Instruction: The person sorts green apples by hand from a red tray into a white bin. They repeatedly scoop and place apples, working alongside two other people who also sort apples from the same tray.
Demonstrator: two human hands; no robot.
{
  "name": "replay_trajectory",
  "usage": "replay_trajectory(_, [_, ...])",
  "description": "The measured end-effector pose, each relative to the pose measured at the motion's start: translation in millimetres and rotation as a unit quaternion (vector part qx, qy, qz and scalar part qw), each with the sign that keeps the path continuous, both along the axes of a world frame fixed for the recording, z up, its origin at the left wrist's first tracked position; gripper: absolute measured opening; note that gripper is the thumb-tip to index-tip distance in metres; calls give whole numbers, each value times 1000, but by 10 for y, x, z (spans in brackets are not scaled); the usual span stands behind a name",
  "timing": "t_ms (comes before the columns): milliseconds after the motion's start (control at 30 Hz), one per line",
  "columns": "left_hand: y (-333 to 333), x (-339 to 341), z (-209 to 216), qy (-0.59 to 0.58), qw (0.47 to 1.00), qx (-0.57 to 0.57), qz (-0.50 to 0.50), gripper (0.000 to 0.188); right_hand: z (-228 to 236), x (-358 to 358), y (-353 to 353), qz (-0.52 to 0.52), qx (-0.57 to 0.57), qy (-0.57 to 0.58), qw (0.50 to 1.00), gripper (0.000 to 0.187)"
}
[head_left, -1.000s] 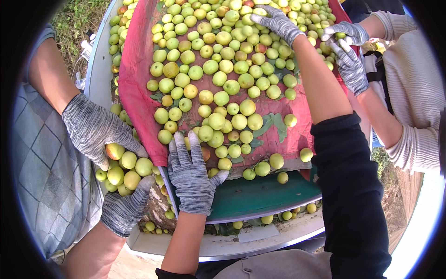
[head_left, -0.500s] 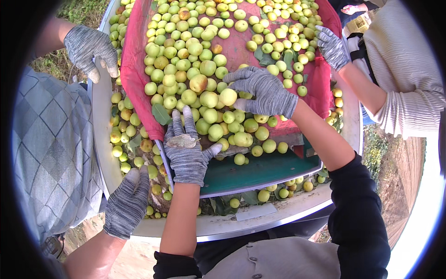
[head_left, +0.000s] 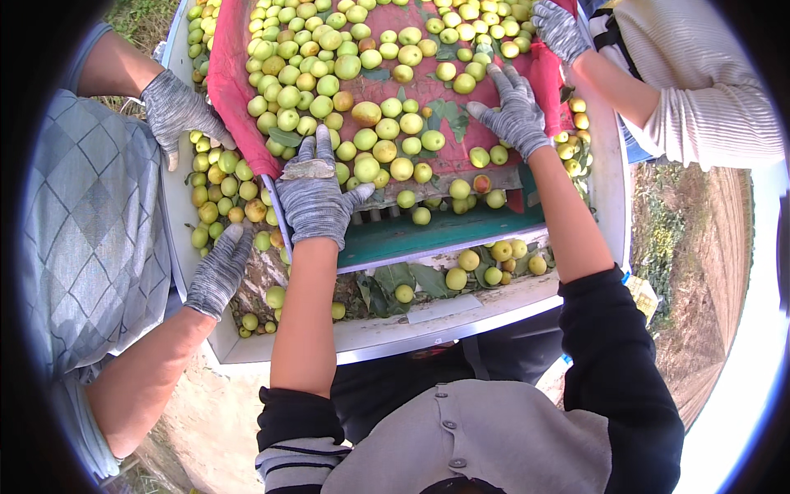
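My left hand, in a grey knit glove, lies open at the front left corner of a red cloth-lined chute, fingertips against small round yellow-green fruits. A pale, dry-looking scrap rests across its knuckles. My right hand, gloved alike, is over the chute's right side with fingers and thumb spread, holding nothing. Some fruits between my hands carry brown patches, and green leaves lie among them. Several sit at the chute's front lip, above a dark green board.
A white-rimmed bin surrounds the chute, with more fruits and leaves in it. At the left are a co-worker's two gloved hands, one at the chute's side, one lower. Another person's gloved hand touches the cloth at far right.
My right hand has moved right from the fruits, its fingers now spread. Fewer fruits lie near the chute's front, baring more red cloth. The whole view has shifted somewhat.
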State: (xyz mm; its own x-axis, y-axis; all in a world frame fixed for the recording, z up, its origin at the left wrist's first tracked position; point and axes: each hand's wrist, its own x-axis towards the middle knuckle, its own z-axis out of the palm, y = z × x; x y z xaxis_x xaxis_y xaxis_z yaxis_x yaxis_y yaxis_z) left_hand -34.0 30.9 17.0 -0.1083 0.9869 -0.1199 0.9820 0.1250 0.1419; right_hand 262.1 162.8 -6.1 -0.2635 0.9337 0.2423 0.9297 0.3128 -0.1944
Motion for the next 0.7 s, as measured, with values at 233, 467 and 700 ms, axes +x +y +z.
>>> replay_trajectory(233, [-3,-82,-217,-45,997,40,-40,105,-94,-482,-638,178,-100,74,976,62])
replay_trajectory(467, [21,-87,-423,-170,977,70,-108,99,322,345,-649,118,-98,178,972,69])
replay_trajectory(700, [-63,30,-317,-401,898,-66,-167,90,-17,4,-183,27,-153,90,984,80])
